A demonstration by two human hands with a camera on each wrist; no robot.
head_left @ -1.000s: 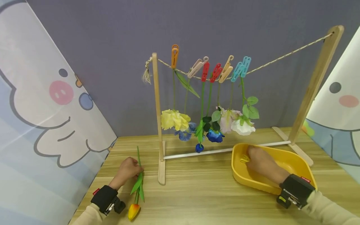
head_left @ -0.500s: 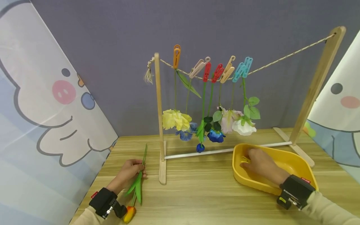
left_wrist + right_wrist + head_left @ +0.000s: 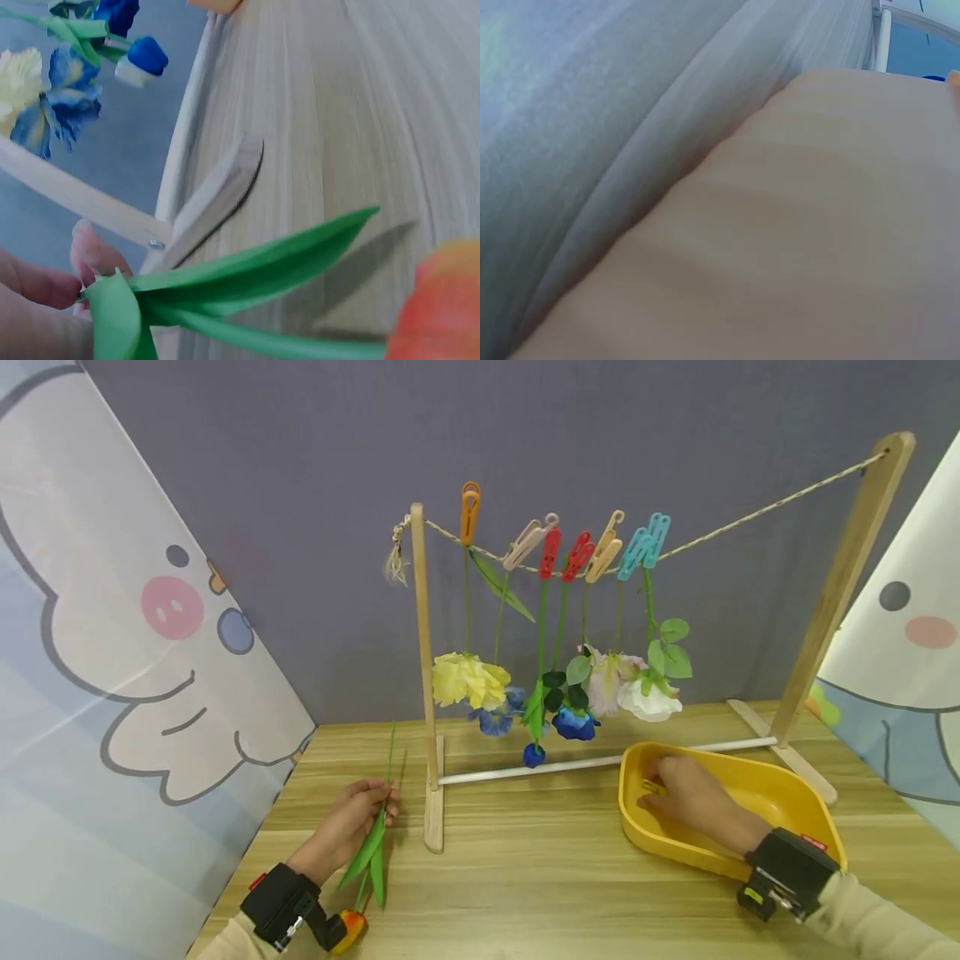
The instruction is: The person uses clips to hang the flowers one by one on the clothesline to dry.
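My left hand (image 3: pixel 358 822) pinches the green stem of an orange-yellow tulip (image 3: pixel 372 852) at the left of the table, its bloom pointing toward me. In the left wrist view, fingertips (image 3: pixel 45 289) meet at the stem beside the leaves, and the orange bloom (image 3: pixel 442 307) shows at lower right. My right hand (image 3: pixel 693 802) reaches into a yellow basin (image 3: pixel 637 839), thumb and fingers around a small yellow clothespin (image 3: pixel 652 787). The right wrist view is mostly filled by blurred skin; it hides the fingertips.
A wooden rack with a rope (image 3: pixel 772 512) stands behind. Several clothespins, such as an orange one (image 3: pixel 470 513), hold upside-down flowers, including a yellow flower (image 3: pixel 468 681) and a white rose (image 3: pixel 648 700). Its left foot (image 3: pixel 434 822) stands right of the tulip.
My left hand has shifted slightly right, lifting and tilting the tulip's stem; its bloom has swung a little left. My right hand stays in the basin, its thumb and fingers closing around the clothespin.
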